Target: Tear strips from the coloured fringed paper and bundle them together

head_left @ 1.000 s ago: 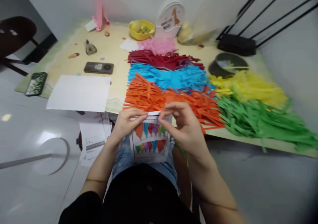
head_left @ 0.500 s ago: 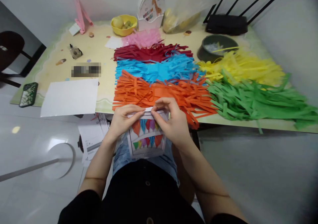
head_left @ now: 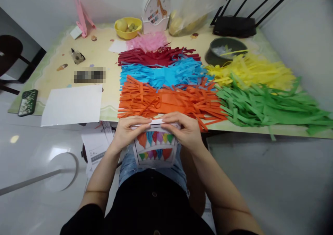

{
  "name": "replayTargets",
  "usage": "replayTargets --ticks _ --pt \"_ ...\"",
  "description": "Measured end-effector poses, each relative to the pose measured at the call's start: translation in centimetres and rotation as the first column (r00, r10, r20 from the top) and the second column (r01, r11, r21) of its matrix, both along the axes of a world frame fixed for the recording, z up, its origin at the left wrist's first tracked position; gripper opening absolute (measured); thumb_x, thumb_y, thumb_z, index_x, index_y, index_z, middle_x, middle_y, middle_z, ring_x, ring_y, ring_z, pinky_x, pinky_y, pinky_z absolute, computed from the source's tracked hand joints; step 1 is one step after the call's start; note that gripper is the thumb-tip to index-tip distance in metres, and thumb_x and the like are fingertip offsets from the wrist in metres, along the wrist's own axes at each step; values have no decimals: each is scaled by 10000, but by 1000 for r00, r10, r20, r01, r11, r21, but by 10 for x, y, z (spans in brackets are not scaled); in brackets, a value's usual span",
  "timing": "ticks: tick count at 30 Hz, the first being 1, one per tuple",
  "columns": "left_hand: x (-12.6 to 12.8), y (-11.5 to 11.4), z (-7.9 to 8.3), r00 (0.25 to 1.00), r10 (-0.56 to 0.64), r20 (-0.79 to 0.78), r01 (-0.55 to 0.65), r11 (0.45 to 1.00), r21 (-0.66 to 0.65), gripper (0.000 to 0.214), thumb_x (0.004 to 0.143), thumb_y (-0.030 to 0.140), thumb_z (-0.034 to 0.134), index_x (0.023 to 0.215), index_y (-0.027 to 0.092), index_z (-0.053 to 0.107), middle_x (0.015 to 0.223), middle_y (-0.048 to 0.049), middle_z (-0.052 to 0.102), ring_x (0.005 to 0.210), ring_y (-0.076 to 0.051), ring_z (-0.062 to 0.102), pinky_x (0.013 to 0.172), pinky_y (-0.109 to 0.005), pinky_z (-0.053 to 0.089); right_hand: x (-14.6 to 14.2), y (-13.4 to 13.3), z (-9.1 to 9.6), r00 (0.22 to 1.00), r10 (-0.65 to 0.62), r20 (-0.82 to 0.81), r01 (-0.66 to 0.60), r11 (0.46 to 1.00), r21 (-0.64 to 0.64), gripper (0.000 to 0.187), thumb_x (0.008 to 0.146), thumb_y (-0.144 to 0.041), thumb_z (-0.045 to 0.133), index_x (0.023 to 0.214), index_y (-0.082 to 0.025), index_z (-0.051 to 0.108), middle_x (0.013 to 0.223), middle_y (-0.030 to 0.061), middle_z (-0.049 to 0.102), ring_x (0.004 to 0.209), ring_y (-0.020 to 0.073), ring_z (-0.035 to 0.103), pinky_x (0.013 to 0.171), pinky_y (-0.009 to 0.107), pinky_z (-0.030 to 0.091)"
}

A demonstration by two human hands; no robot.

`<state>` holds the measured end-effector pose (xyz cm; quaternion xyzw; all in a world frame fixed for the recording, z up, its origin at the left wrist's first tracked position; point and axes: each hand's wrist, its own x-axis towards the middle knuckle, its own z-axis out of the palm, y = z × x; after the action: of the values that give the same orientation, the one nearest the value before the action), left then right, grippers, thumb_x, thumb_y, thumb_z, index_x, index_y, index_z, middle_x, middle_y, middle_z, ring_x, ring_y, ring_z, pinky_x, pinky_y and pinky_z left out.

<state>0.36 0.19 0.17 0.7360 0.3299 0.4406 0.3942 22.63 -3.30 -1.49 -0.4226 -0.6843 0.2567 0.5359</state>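
Over my lap, in front of the table edge, hangs a plastic packet (head_left: 156,145) printed with two rows of coloured tassels. My left hand (head_left: 129,131) pinches its top edge on the left between thumb and fingers. On the right of that same edge, my right hand (head_left: 184,129) is closed in a pinch too. Just beyond my fingers lies a bundle of orange fringed paper (head_left: 170,102). Behind it come blue fringe (head_left: 162,74), dark red fringe (head_left: 157,57) and pink fringe (head_left: 148,41). Green fringe (head_left: 275,105) and yellow fringe (head_left: 265,72) lie to the right.
A white sheet (head_left: 72,105) and a phone (head_left: 27,103) lie at the table's left. Toward the back stand a yellow fruit bowl (head_left: 128,35), a dark green bowl (head_left: 212,56) and a black router (head_left: 234,26). Papers (head_left: 95,144) sit below the table edge.
My right hand has shifted a little to the right along the packet's top edge, so the hands are farther apart. More of the printed tassels shows. The packet sits slightly lower in view.
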Motion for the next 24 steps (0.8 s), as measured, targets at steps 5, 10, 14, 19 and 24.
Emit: replayTargets --ticks 5,10,14,19,24 --pt "-2 0 -3 993 81 -91 -64 983 171 156 885 323 749 969 203 802 1021 -81 799 922 -187 761 851 -306 617 -4 -2 4 998 -43 -36 41 998 -41 34 866 -265 754 835 -251 759 885 40 791 845 213 760 773 368 612" --pt "-2 -6 -3 923 327 -205 -115 741 662 269 874 211 750 1120 321 745 1240 -56 736 1134 -222 687 1042 -442 505 -6 -1 8 997 -58 -50 56 998 -37 39 861 -226 757 826 -246 757 868 31 789 826 194 754 769 342 610" --pt "2 -5 -2 881 370 -295 -47 690 722 218 886 273 740 1089 355 733 1127 -13 774 1139 -229 669 1113 -505 408 -8 -1 9 997 -57 -45 56 998 -26 46 864 -208 750 830 -239 755 872 36 790 826 194 753 781 349 612" --pt "8 -3 7 844 354 -403 40 708 705 146 930 302 690 1069 309 736 1036 -4 792 1054 -223 702 1183 -556 319 -11 -2 11 997 -76 -9 76 997 22 51 870 -223 747 828 -248 760 852 33 795 805 200 760 759 347 620" --pt "5 0 19 805 254 -536 212 720 660 210 987 328 609 1109 205 726 914 -38 783 762 -149 696 793 -301 535 -12 -6 13 998 -65 6 65 997 32 66 862 -220 750 815 -265 758 845 23 794 796 207 760 761 357 621"
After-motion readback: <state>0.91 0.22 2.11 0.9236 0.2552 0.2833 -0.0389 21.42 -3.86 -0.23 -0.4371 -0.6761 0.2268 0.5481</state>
